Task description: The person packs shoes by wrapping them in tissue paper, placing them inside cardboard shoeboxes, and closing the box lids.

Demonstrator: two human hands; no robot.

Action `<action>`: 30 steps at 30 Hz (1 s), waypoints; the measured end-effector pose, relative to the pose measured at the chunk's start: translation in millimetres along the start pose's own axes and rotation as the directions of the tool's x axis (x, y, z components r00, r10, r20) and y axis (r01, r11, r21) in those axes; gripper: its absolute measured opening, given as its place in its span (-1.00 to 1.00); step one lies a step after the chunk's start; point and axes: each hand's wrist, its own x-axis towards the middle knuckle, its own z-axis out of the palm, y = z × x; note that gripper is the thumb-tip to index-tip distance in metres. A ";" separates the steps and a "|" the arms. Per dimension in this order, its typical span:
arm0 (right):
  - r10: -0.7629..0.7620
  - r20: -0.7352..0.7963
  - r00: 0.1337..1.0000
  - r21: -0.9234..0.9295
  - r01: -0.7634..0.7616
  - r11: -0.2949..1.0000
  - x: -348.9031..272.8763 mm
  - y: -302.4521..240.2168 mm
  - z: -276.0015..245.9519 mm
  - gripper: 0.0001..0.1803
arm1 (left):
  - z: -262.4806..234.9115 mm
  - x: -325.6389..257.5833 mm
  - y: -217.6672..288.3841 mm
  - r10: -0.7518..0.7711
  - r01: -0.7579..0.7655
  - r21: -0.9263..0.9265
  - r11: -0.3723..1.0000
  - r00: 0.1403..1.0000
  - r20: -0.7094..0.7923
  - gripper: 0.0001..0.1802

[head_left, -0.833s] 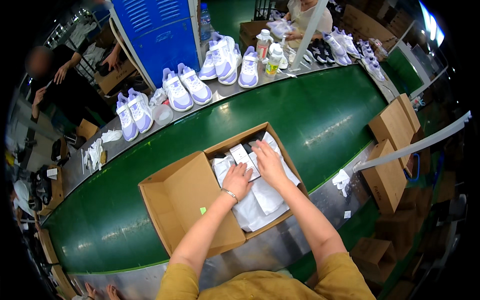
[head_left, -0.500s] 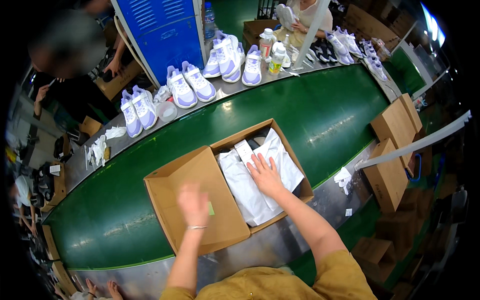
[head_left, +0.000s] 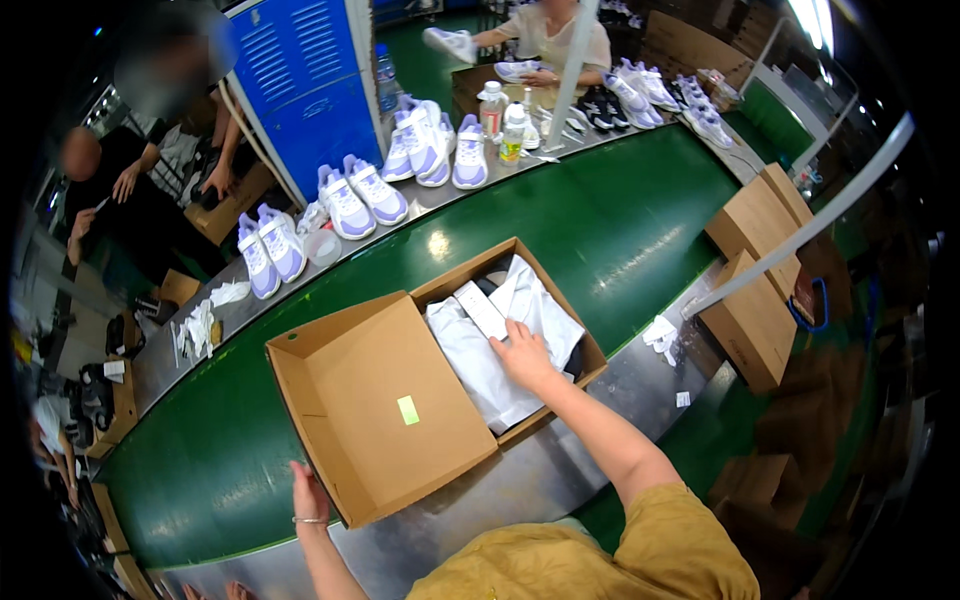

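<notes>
An open brown cardboard shoe box (head_left: 590, 362) lies in front of me, its lid (head_left: 350, 400) folded out to the left with a small green sticker (head_left: 408, 410) inside. White tissue paper (head_left: 480, 370) fills the box, partly covering dark shoes. A narrow white strip (head_left: 481, 310), perhaps a small carton or folded paper, rests on top. My right hand (head_left: 527, 357) lies on the tissue by the strip's lower end, fingers extended. Beside the lid's outer left edge is my left hand (head_left: 309, 495), its fingers pointing up and holding nothing; whether it touches the lid is unclear.
A green conveyor belt (head_left: 230, 440) runs beneath the box. White-and-purple sneakers (head_left: 345, 203) and bottles (head_left: 512, 135) line the far metal ledge. Closed cartons (head_left: 750, 320) and a metal bar (head_left: 800, 235) stand at right. Other people work across the belt and at far left.
My left hand has moved from above the lid down and left to its outer edge. My right hand has stayed on the tissue, shifting slightly. The view has turned a little.
</notes>
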 end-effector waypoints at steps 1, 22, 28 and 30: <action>-0.050 -0.034 0.998 0.036 0.051 0.998 -2.0 -0.2 0.6 -0.64 | -16.4 1.2 -1.5 0.080 -0.078 0.096 0.992 0.996 -0.026 -0.37; 0.781 0.469 0.413 0.868 -0.054 -0.493 -209.3 43.6 -68.7 -0.73 | 347.4 118.9 -54.8 0.171 -0.763 0.610 0.212 0.644 0.746 -0.42; 0.802 -0.227 0.553 0.801 -0.363 0.477 -174.6 69.6 -108.0 -0.65 | 362.4 142.7 -103.2 -0.151 -0.679 0.721 -0.136 0.734 0.663 -0.45; 0.659 -0.316 0.683 0.748 -0.247 0.615 -131.6 49.5 -107.9 -0.63 | 351.9 159.9 -103.2 -0.165 -0.700 0.714 -0.013 0.706 0.688 -0.46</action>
